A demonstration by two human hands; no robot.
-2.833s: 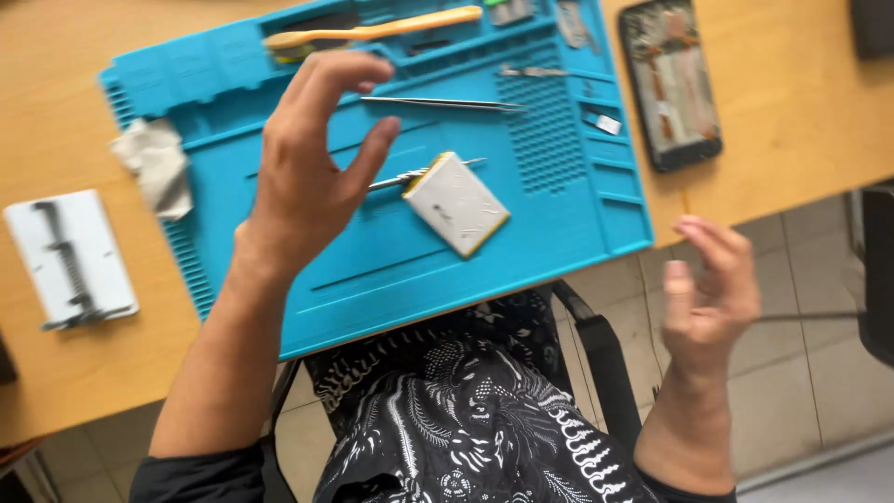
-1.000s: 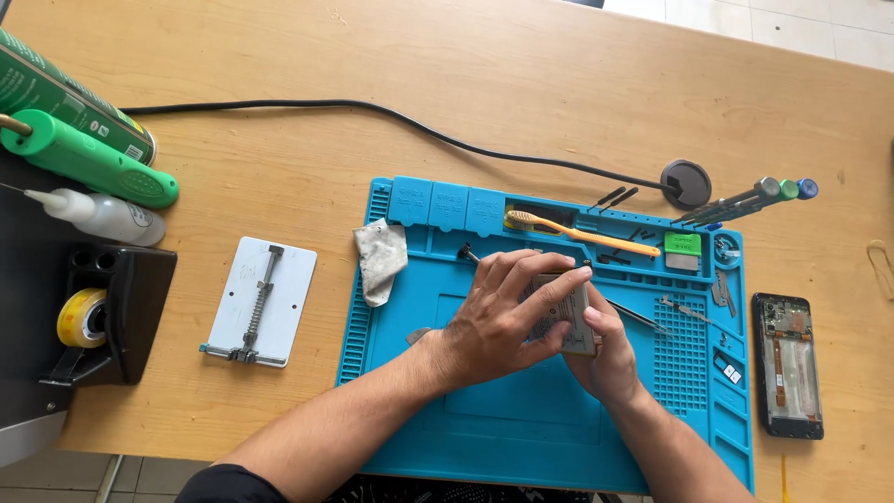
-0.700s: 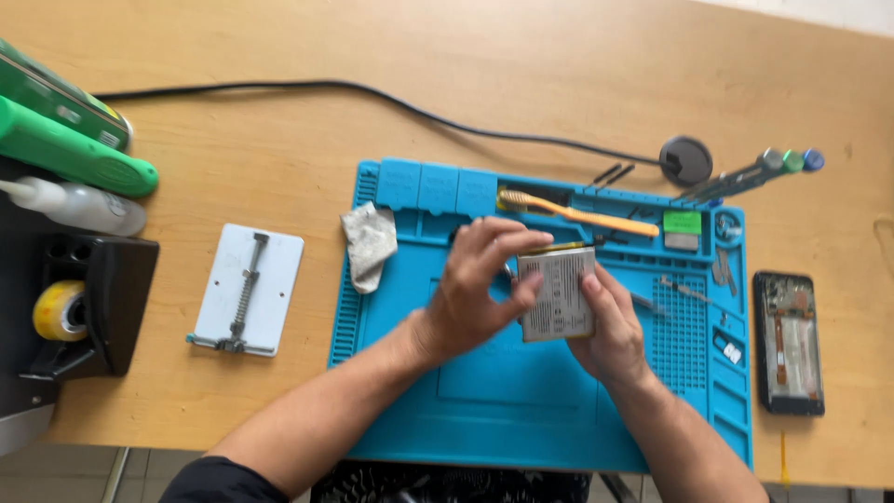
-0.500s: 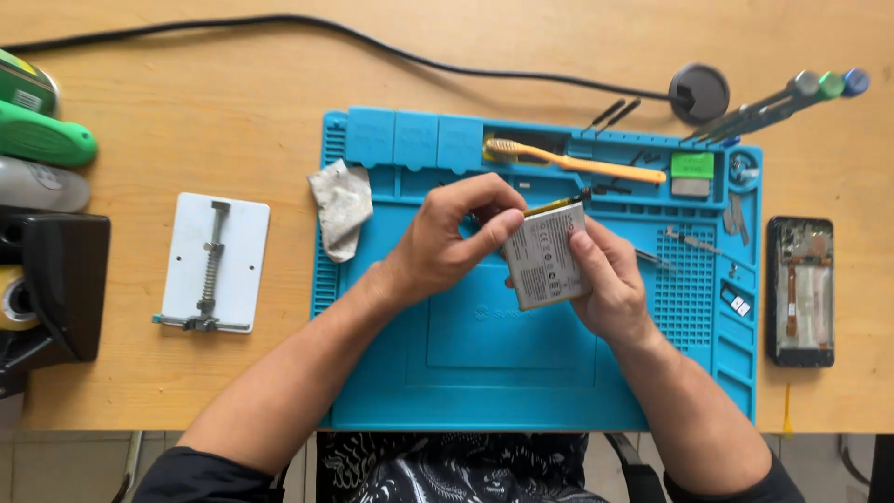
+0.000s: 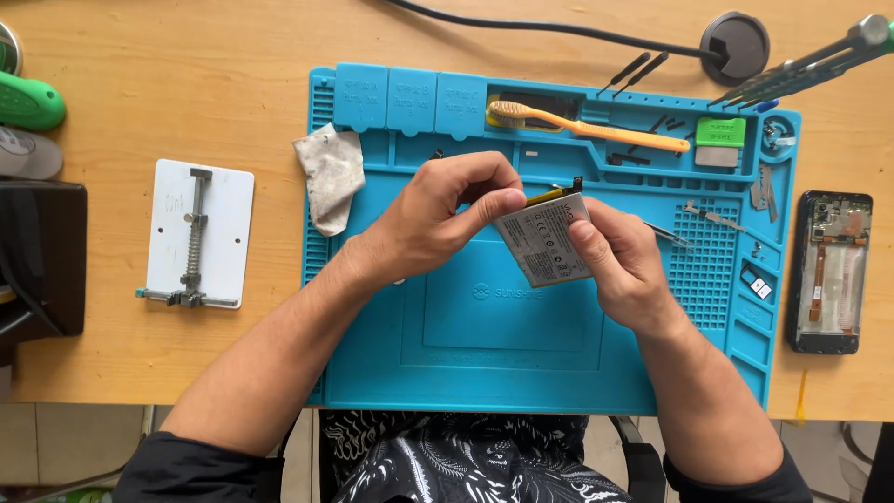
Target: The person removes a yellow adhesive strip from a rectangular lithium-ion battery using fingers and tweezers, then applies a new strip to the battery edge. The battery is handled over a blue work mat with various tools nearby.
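Both hands meet over the blue mat (image 5: 466, 373), clamped on a flat grey battery (image 5: 545, 244) held just above the mat's middle field. The left hand (image 5: 438, 224) pinches the battery's upper left corner between thumb and fingers. The right hand (image 5: 619, 261) grips its right edge, thumb laid across the face. The battery sits tilted between them, label side up, a thin yellow strip and a small dark connector showing at its upper edge.

Everything else lies around the mat. A crumpled cloth (image 5: 331, 177) rests on the mat's upper left part, just left of the left hand. An orange toothbrush (image 5: 587, 129) lies in the mat's top tray, above the battery. A green and grey block (image 5: 720, 140) sits at the toothbrush's right end. Tweezers (image 5: 669, 233) lie on the mat just right of the right hand.

Off the mat's right edge, on the desk (image 5: 233, 56), lies an opened phone (image 5: 829, 270). Off its left edge lies a white clamp plate (image 5: 197, 233). A black cable (image 5: 559, 28) runs along the desk above the mat.
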